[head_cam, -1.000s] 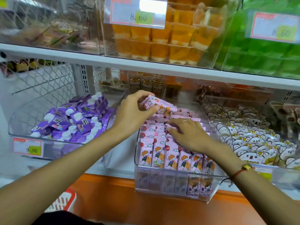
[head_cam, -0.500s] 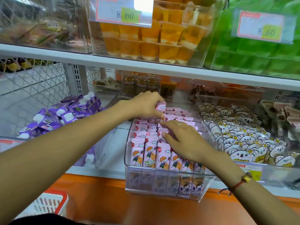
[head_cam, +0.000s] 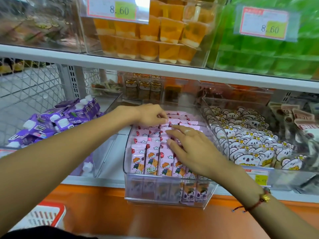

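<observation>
A clear plastic bin (head_cam: 165, 193) stands on the middle shelf, filled with rows of upright pink snack packets (head_cam: 150, 157) printed with a cartoon child. My left hand (head_cam: 151, 114) reaches to the back rows, its fingers curled down and pinching the top of one pink packet (head_cam: 173, 121) set among the others. My right hand (head_cam: 189, 149) lies over the middle rows with fingers spread and straight, pressing the packets; it wears a ring, and a red cord bracelet is on the wrist.
To the left, a bin of purple pouches (head_cam: 69, 118); to the right, a bin of koala-print packets (head_cam: 250, 144). On the shelf above sit orange jelly cups (head_cam: 155, 40) and green packs (head_cam: 276, 49). A red-and-white basket (head_cam: 43, 216) is at the lower left.
My left hand has brought the pink packet down from above the bin and tucked it into a back row. My right hand stays on the packets, fingers spread wider.
</observation>
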The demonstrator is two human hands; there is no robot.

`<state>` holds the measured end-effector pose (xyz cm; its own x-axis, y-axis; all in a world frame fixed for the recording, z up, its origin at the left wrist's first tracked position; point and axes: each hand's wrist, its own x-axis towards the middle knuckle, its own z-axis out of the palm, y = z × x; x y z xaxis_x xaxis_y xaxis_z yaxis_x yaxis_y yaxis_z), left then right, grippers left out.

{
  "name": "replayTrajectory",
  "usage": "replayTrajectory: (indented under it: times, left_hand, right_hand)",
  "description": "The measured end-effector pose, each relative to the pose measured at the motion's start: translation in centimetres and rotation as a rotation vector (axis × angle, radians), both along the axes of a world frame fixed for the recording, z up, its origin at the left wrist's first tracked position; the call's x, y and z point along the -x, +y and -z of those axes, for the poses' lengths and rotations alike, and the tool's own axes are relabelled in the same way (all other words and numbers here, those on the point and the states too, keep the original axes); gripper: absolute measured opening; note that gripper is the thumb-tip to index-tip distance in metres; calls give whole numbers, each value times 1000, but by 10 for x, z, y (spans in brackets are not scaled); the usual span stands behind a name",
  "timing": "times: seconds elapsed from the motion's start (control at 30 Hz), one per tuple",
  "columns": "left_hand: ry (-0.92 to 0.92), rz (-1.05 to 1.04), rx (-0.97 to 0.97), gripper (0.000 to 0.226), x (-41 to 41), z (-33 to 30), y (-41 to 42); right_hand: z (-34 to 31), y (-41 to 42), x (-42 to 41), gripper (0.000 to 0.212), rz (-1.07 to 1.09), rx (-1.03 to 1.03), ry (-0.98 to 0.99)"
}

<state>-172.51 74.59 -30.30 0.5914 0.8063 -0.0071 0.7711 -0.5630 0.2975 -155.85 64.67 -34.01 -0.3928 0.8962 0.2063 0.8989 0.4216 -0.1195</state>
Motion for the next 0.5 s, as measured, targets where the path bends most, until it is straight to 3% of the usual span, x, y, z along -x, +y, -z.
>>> replayTrajectory:
  times: [0.2, 0.4, 0.5]
  left_hand:
    - [52, 17, -174, 51, 1, 8, -6]
    - [40, -16, -293, 20, 1, 14, -8]
    - [-81, -68, -323, 8, 0, 13, -11]
  right_hand:
    - [3, -4, -2, 49, 9, 46, -46]
    - [2, -6, 0, 43, 8, 45, -29]
    - [1, -7, -1, 43, 5, 50, -6]
